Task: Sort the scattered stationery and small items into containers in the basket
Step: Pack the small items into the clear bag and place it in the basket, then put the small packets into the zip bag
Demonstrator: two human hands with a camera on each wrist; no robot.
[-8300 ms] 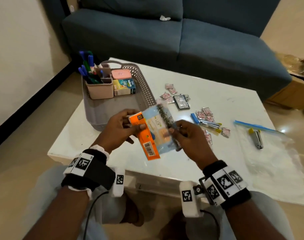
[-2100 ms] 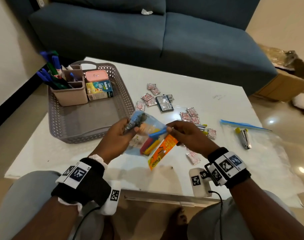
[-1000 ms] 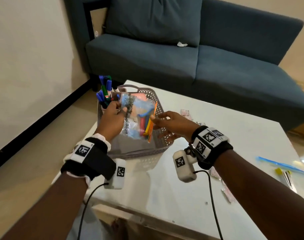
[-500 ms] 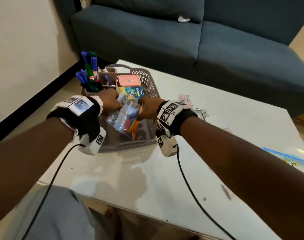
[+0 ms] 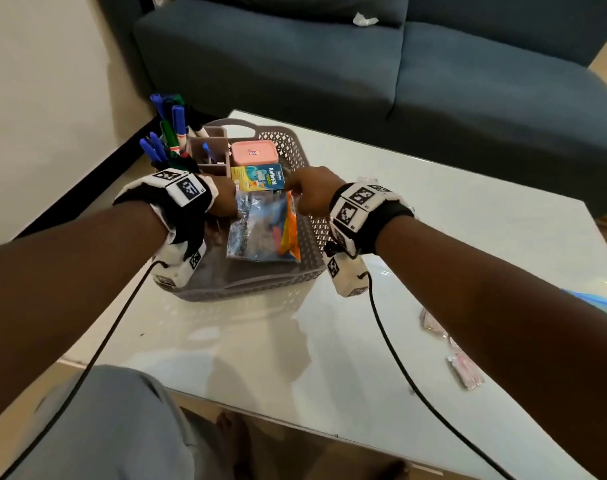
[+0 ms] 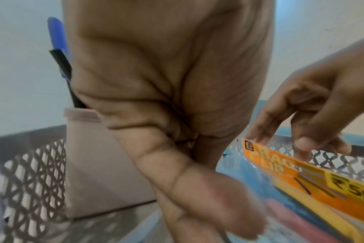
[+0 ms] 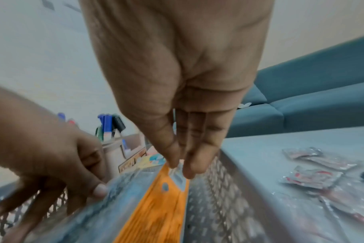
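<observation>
A clear zip bag (image 5: 260, 233) holding an orange clip card and coloured clips lies slanted inside the grey lattice basket (image 5: 246, 285), in its near right part. My left hand (image 5: 226, 199) pinches the bag's top left edge, thumb on top, as the right wrist view shows (image 7: 91, 194). My right hand (image 5: 305, 192) pinches the top right corner by the orange card (image 7: 156, 205) with thumb and fingertips (image 7: 178, 166). In the left wrist view the orange card (image 6: 301, 184) sits against the basket wall (image 6: 31, 172), under the right hand (image 6: 280, 141).
In the basket's far end stand a beige pen holder (image 5: 205, 157) full of markers, a pink box (image 5: 253, 154) and a teal-yellow carton (image 5: 260, 176). Several foil sachets (image 5: 464, 368) lie on the white table (image 5: 295, 358) to the right. A blue sofa (image 5: 329, 64) stands behind.
Both hands carried the bag from the table's front over to the basket and lowered it in; it now lies on the basket floor.
</observation>
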